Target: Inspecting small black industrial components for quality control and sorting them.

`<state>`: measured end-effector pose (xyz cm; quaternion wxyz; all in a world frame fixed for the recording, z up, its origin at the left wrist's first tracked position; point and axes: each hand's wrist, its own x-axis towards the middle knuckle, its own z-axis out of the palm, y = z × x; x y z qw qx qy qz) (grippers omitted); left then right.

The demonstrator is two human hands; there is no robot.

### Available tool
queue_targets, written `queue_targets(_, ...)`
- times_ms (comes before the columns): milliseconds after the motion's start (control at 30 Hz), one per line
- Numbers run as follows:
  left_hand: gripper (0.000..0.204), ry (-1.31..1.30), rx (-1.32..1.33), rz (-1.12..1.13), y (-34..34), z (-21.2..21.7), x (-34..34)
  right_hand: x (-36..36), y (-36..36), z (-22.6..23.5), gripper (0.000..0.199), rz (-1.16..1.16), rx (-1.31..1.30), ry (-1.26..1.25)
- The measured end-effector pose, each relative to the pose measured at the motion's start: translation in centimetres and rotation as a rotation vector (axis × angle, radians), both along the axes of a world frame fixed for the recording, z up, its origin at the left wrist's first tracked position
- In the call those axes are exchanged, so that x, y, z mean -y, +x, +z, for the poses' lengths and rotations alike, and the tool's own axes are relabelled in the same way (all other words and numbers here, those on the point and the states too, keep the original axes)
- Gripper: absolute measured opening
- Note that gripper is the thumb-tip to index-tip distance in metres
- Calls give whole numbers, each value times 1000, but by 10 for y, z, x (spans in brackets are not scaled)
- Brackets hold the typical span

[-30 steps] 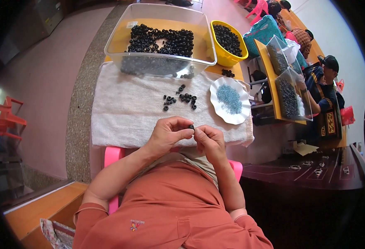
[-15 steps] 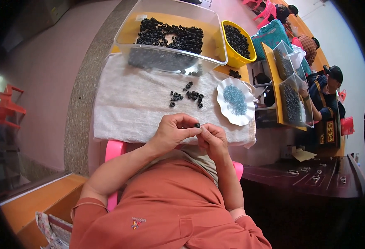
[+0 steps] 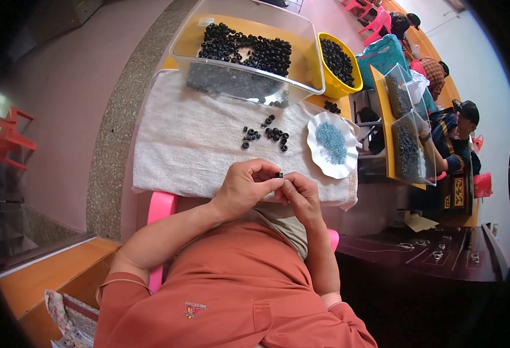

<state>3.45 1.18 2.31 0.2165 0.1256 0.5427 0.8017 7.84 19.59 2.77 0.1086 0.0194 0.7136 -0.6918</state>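
Here is the left hand (image 3: 244, 184), thumb and forefinger clamped on a small black piece (image 3: 278, 175), held up just over the near edge of a white cloth (image 3: 179, 139). Close against it comes the right hand (image 3: 301, 196), thumb and forefinger drawn together at the tips — whether they grip the piece too, or something tiny, I cannot tell. Both forearms reach in from below, past the reddish-orange shirt (image 3: 231, 272).

Just beyond the hands, a loose scatter of black pieces (image 3: 276, 134) lies on the cloth. To the right sits a wavy-rimmed white plate (image 3: 337, 172), with pale blue beads (image 3: 330, 142) heaped in its middle. Across the far side of the table (image 3: 321, 103) stands a big clear bin (image 3: 302, 91), plenty of black pieces inside, and right beside it a yellow basket (image 3: 337, 88), well stocked with the same. Off to the right, another person in a dark cap (image 3: 467, 111) sits by some clear boxes (image 3: 408, 148).
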Motion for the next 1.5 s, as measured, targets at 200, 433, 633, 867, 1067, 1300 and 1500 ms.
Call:
queue_targets(200,19,-134,-99,67,3,-3,-2,0,2,10,20,27,-45,209)
queue_targets(433,20,-22,-23,97,3,-11,-5,14,7,11,17,-77,-209,477)
queue_targets(633,20,84,55,94,-3,-12,-4,9,11,-1,8,-138,-133,276)
queue_targets(867,23,63,57,-77,-4,-14,-3,6,-5,22,27,-76,-589,548)
queue_targets(1067,25,-1,99,-163,-6,-3,0,-5,-10,15,32,-8,-788,591)
queue_targets(1300,25,-15,123,-153,-6,-3,0,1,-6,17,24,-79,-746,574)
queue_targets(1500,22,-35,124,-162,-7,-3,1,2,-4,14,24,-102,-742,493)
